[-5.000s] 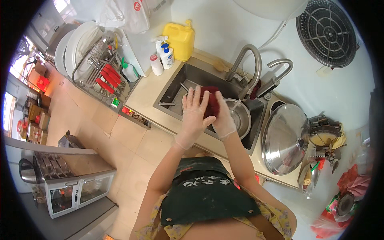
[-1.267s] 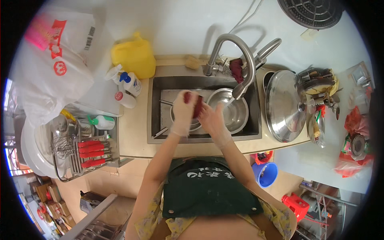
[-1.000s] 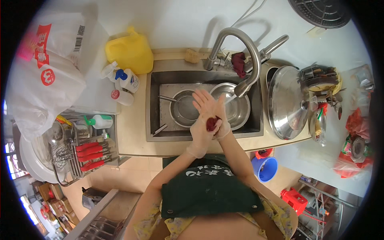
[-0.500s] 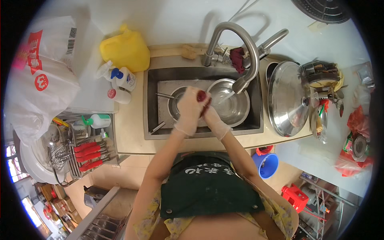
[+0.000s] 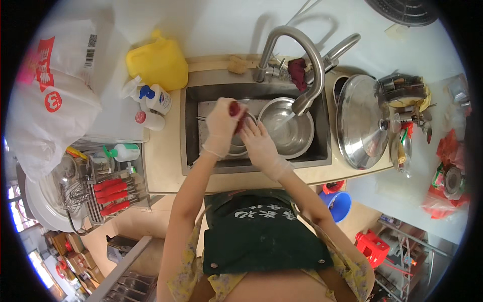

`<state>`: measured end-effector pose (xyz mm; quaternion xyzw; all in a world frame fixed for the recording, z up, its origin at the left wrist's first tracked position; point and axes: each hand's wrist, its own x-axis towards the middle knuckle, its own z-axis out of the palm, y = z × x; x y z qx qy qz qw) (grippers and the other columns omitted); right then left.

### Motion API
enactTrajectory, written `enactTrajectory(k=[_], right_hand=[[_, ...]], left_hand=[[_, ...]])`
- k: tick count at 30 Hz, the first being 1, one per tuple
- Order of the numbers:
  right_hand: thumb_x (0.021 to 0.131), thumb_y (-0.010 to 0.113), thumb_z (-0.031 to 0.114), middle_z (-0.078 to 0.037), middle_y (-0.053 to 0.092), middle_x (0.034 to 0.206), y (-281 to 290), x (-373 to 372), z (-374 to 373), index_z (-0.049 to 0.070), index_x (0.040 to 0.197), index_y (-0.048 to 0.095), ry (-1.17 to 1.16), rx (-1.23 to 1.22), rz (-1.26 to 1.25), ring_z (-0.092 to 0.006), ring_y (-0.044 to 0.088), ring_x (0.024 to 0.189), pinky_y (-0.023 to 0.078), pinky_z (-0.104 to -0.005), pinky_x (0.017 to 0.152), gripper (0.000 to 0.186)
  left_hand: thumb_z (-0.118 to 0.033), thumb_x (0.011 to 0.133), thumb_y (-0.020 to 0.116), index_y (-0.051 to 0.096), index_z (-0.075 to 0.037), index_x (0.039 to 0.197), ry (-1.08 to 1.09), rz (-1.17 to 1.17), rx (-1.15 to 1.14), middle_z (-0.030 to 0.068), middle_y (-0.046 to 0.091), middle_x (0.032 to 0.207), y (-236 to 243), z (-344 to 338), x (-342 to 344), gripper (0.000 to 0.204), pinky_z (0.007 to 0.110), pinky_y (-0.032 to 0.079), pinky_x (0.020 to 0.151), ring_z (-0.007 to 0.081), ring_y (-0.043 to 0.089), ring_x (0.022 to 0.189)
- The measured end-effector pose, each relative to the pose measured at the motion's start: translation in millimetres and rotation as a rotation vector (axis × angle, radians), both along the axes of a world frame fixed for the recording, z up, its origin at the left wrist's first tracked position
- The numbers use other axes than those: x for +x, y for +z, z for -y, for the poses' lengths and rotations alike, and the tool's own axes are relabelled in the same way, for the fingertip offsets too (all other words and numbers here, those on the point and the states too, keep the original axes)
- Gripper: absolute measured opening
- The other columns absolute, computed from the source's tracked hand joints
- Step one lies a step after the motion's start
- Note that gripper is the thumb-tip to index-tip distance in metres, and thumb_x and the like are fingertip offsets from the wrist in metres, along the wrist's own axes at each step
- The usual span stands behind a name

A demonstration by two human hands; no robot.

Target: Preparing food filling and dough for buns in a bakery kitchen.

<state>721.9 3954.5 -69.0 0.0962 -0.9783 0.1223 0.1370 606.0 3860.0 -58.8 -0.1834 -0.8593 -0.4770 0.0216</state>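
My left hand (image 5: 220,130), in a thin clear glove, is closed around a dark red wad (image 5: 236,115), possibly a cloth; its exact kind is unclear. My right hand (image 5: 261,151), gloved too, has its fingers stretched out, their tips close against the wad's lower side. Both hands are over a small round metal vessel (image 5: 239,149) in the left part of the steel sink (image 5: 324,147); they hide much of it. To the right, a metal bowl (image 5: 300,132) stands under the curved tap (image 5: 314,58), and a thin stream of water runs into it.
A dark red cloth (image 5: 298,73) hangs by the tap base. On the counter's right leans a large domed metal lid (image 5: 359,126). A yellow jug (image 5: 158,63) and a white pump bottle (image 5: 160,100) stand left of the sink. Red-handled knives (image 5: 110,194) sit in a rack lower left.
My left hand has shifted left with the dark red wad. My right hand has also moved left, and its fingers have straightened. More of the right bowl shows.
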Motion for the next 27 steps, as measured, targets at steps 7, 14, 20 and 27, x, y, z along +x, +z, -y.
enactTrajectory(k=[7,14,20,27], right_hand=[[0.081,0.049,0.018,-0.015,0.057,0.113,-0.4,-0.4,8.1,0.001,0.115,0.054,0.275,0.225,0.125,-0.0262,0.052,0.110,0.037,-0.0397,0.096,0.038],[0.082,0.045,0.016,-0.014,0.055,0.121,5.2,-2.3,-2.6,-0.002,0.121,0.051,0.239,-0.262,0.619,-0.0255,0.049,0.117,0.032,-0.0373,0.104,0.043],[0.077,0.049,0.013,-0.014,0.053,0.124,28.3,-2.3,-16.2,0.000,0.123,0.050,0.347,0.238,0.065,-0.0282,0.042,0.124,0.026,-0.0427,0.107,0.047],[0.077,0.048,0.013,-0.032,0.039,0.133,-6.0,-12.2,-9.2,-0.013,0.116,0.051,0.072,0.196,0.291,-0.0443,0.034,0.126,0.018,-0.0476,0.110,0.048]], left_hand=[[-0.036,0.072,0.071,0.064,-0.013,0.084,-0.547,-0.143,-0.437,0.0066,0.062,0.084,-18.6,3.2,-18.4,0.027,0.036,0.050,0.066,0.0264,0.062,0.076],[-0.042,0.075,0.068,0.065,-0.013,0.088,-0.775,-0.168,-0.174,0.0088,0.065,0.085,-13.6,-6.1,3.4,0.032,0.036,0.051,0.068,0.0297,0.064,0.076],[-0.045,0.079,0.064,0.064,-0.007,0.093,-0.308,0.659,-0.304,0.0072,0.066,0.080,-31.0,58.7,-44.3,0.040,0.035,0.049,0.069,0.0243,0.063,0.075],[-0.035,0.078,0.069,0.065,-0.002,0.094,0.122,0.728,0.447,0.0033,0.063,0.080,-53.9,-14.7,27.0,0.038,0.031,0.045,0.066,0.0170,0.057,0.070]])
